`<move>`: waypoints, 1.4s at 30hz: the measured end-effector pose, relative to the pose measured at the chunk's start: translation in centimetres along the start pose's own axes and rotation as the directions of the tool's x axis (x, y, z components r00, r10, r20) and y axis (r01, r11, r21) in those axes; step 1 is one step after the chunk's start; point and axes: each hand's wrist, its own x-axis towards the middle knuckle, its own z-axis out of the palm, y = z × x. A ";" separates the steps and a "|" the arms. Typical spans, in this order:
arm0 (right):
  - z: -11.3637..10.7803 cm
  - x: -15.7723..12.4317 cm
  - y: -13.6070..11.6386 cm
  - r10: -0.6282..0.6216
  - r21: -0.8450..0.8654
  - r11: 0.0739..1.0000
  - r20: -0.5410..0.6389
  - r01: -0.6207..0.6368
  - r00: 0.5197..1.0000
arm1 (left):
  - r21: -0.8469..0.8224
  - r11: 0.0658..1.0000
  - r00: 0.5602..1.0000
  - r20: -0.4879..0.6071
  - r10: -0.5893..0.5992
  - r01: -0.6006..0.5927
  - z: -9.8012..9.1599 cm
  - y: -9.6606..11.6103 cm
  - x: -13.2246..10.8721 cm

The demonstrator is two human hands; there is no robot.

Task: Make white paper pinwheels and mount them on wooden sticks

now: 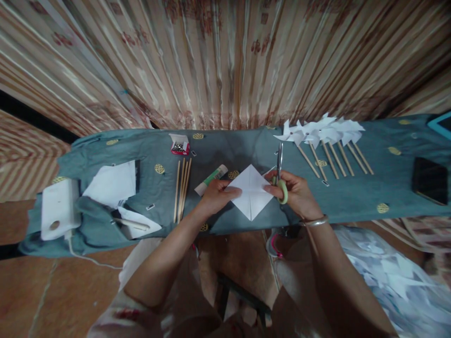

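A white paper square (249, 193), turned like a diamond and marked with creases, is held up between my two hands over the cloth-covered table. My left hand (219, 193) pinches its left corner, thumb on top. At the right corner, my right hand (294, 190) grips the paper and also has the scissors (282, 188) hooked on it. Their pale green handles sit at the fingers and the metal blades point away from me. Just beyond my left hand lies a green and white glue stick (212, 179).
Several wooden sticks (183, 188) and an open red box of small metal pieces (180, 146) lie left of centre. Finished paper pinwheels (326, 131) lie right. A white power bank-like device (60, 209), paper sheets (114, 183) and a phone (430, 180) are farther out.
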 end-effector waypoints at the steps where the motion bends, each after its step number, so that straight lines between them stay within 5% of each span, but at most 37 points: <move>1: 0.0 0.0 0.0 0.000 -0.002 1.000 0.002 0.000 1.000 | 0.005 1.000 1.000 0.002 0.000 0.000 0.0 0.0 0.0; 16: -0.8 -0.1 0.4 -0.010 0.040 0.999 -0.076 0.013 0.997 | 0.217 0.967 0.991 0.015 0.131 -0.131 -1.0 1.2 0.0; 25: -0.8 0.1 0.6 -0.003 0.151 0.988 -0.230 0.039 0.973 | 0.053 0.981 0.970 -0.153 0.191 -0.185 -1.6 1.6 0.3; 30: 0.4 0.7 1.4 0.047 0.322 0.942 -0.403 0.093 0.914 | -0.170 0.968 0.955 -0.263 0.139 -0.187 0.1 0.3 0.5; 34: 2.3 0.8 1.3 0.086 0.362 0.929 -0.419 0.080 0.904 | -0.163 0.980 0.993 -0.010 0.116 -0.116 2.7 -1.5 0.0; 36: 3.3 0.7 1.2 0.073 0.337 0.939 -0.389 0.069 0.918 | -0.116 0.988 0.995 0.010 0.100 -0.098 3.7 -2.1 -0.2; 42: 5.6 0.5 1.2 0.038 0.258 0.965 -0.305 0.044 0.952 | -0.177 0.965 0.963 -0.224 0.152 -0.193 3.3 -2.3 -0.2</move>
